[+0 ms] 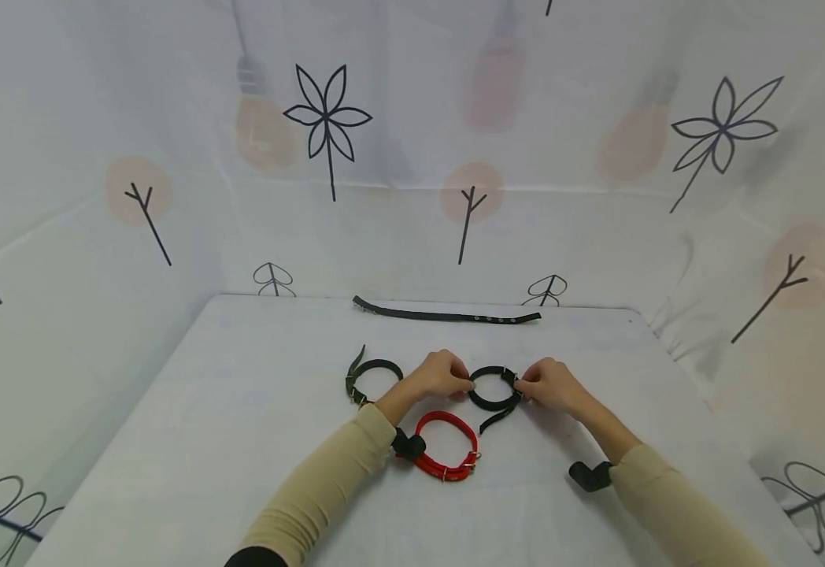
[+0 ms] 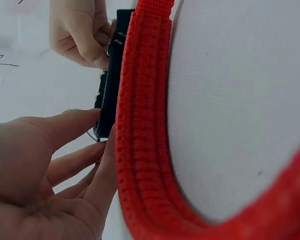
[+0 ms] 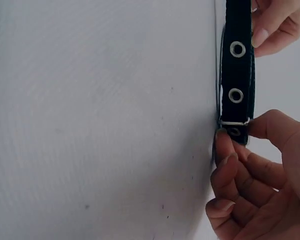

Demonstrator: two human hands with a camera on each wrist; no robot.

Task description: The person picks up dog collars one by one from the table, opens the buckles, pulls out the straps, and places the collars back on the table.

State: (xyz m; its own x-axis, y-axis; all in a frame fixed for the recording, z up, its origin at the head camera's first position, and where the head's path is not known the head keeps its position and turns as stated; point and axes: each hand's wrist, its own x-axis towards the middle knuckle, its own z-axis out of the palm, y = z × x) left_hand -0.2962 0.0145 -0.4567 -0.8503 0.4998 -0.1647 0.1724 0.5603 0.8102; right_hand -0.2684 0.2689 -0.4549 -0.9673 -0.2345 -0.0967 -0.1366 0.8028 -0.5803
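Note:
Both hands meet at a black collar (image 1: 489, 404) that is bent into a ring on the white table, its loose strap end trailing toward the front. My left hand (image 1: 441, 375) pinches the ring's left side between thumb and fingers. On the opposite side, my right hand (image 1: 553, 386) pinches the collar beside its metal buckle (image 3: 235, 123). Metal eyelets (image 3: 236, 95) line the black strap in the right wrist view. Just in front of the left hand lies a red collar (image 1: 448, 474), buckled into a ring; it fills much of the left wrist view.
Left of the left hand, a dark green collar (image 1: 382, 363) lies looped, partly behind the forearm. A straight black strap with eyelets (image 1: 441, 316) lies along the table's back edge. Printed white cloth (image 1: 398, 236) hangs behind the white table (image 1: 242, 409).

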